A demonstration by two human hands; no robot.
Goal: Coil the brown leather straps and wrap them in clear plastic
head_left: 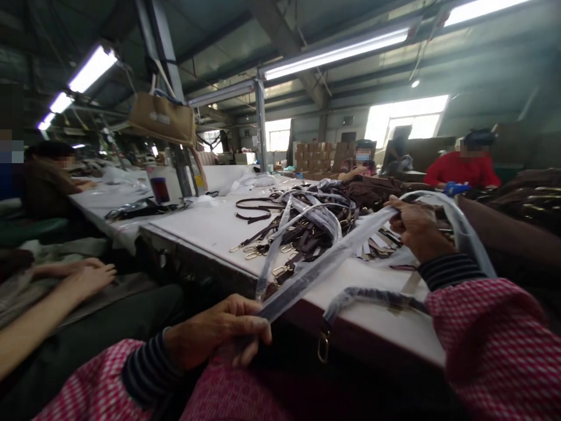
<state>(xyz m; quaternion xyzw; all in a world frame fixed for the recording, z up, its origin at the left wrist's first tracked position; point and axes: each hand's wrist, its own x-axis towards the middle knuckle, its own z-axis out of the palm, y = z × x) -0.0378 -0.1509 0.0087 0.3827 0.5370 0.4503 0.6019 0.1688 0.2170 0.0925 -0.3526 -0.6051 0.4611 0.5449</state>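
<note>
A long dark strap in a clear plastic sleeve stretches slantwise between my two hands. My left hand pinches its lower end above my lap, in front of the table edge. Further up, my right hand grips the sleeve, and a loop of plastic hangs over beyond the wrist. Under the stretched strap lies a pile of dark straps with gold clasps, some of them sleeved in plastic. Nearer to me, another plastic-wrapped strap rests on the table, its gold clasp hanging over the edge.
The white table runs away from me. Dark brown material is heaped at the right. A tan bag hangs from a post. A co-worker's bare hands rest at the left; a person in red sits across.
</note>
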